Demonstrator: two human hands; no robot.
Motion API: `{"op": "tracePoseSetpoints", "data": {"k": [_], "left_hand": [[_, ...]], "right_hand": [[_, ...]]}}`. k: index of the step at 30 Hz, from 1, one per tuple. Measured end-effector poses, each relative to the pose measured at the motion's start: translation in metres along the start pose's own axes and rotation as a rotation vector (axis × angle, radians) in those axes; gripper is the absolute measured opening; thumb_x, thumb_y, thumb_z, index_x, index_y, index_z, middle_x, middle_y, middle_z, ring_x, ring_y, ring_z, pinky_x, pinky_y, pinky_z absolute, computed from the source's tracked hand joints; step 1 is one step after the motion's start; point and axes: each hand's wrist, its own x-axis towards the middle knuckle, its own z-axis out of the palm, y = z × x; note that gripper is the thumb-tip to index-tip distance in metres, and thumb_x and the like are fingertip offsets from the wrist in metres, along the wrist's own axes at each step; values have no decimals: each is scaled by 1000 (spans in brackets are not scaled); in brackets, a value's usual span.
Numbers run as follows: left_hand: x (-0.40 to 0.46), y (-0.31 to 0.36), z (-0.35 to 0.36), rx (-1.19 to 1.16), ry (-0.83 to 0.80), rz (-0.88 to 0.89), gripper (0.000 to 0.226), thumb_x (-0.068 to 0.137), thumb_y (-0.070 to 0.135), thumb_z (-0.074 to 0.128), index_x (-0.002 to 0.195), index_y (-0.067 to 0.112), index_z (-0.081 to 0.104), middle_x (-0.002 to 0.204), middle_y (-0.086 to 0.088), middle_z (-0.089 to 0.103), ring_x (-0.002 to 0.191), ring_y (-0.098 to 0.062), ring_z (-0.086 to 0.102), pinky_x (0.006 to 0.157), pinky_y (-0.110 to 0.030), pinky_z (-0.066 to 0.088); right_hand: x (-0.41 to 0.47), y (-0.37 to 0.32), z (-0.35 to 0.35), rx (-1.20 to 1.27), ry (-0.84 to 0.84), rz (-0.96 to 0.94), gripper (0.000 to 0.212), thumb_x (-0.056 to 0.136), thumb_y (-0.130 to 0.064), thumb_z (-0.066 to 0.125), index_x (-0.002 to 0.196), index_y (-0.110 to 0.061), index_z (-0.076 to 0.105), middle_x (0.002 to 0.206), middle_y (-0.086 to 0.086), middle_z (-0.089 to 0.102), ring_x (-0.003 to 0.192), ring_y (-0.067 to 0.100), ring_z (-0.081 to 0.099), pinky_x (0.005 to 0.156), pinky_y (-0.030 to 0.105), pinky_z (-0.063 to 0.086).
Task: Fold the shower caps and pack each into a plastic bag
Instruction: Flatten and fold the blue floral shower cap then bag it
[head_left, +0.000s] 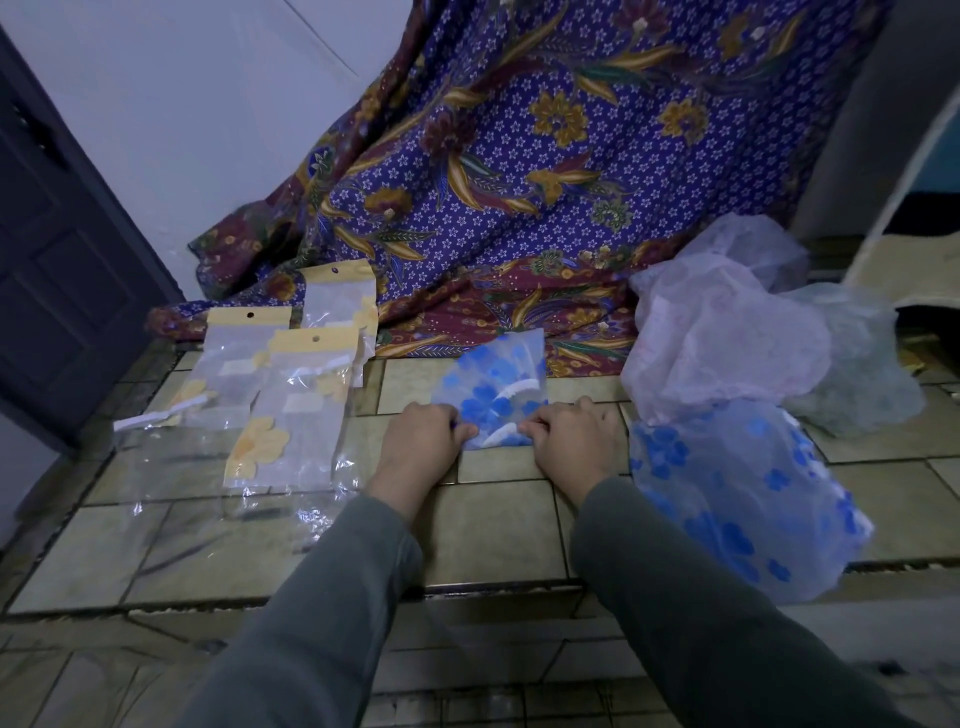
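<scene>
Your left hand (423, 439) and right hand (569, 439) pinch the near corners of a folded shower cap (493, 392), clear with blue flowers, lying on the tiled floor (493, 525) between them. Packed plastic bags (291, 395) lie at the left. At the right, loose caps (727, 415) are piled just beside your right hand, and a patterned cloth (519, 182) hangs behind.

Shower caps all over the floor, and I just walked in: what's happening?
A person is folding a blue-flowered cap on the tiled floor, left hand and right hand pinching its near corners. Packed bags lie to the left. Loose caps wait in a pile to the right, against a patterned cloth.
</scene>
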Motion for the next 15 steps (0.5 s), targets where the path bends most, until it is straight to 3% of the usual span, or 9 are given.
{"op": "tracePoseSetpoints", "data": {"k": [6, 10, 13, 15], "left_hand": [[-6, -4, 2, -74, 74, 54, 24, 82, 41, 68, 90, 20, 61, 90, -6, 64, 95, -26, 51, 76, -35, 44], [-7, 0, 3, -70, 166, 239, 17, 82, 27, 68, 97, 18, 68, 97, -5, 60, 90, -28, 51, 80, -37, 44], [-12, -1, 8, -119, 166, 384, 25, 82, 24, 51, 91, 21, 74, 89, -1, 67, 79, -29, 57, 75, -35, 48], [-16, -4, 10, -176, 167, 387, 31, 81, 22, 47, 94, 21, 74, 92, 1, 68, 82, -25, 58, 80, -32, 47]], "right_hand": [[-2, -1, 10, -9, 50, 3, 21, 94, -40, 49, 100, -30, 67, 107, -7, 63, 106, 18, 44, 85, 38, 27], [2, 0, 13, -27, 131, -62, 16, 92, -38, 53, 101, -30, 64, 109, -5, 54, 105, 20, 44, 80, 37, 27], [0, -3, 15, -87, 187, -174, 8, 89, -29, 60, 90, -26, 67, 98, -4, 63, 90, 24, 51, 69, 34, 15], [-1, -1, 16, -122, 185, -197, 6, 81, -25, 71, 76, -26, 68, 81, -6, 67, 74, 23, 52, 64, 31, 8]]}}
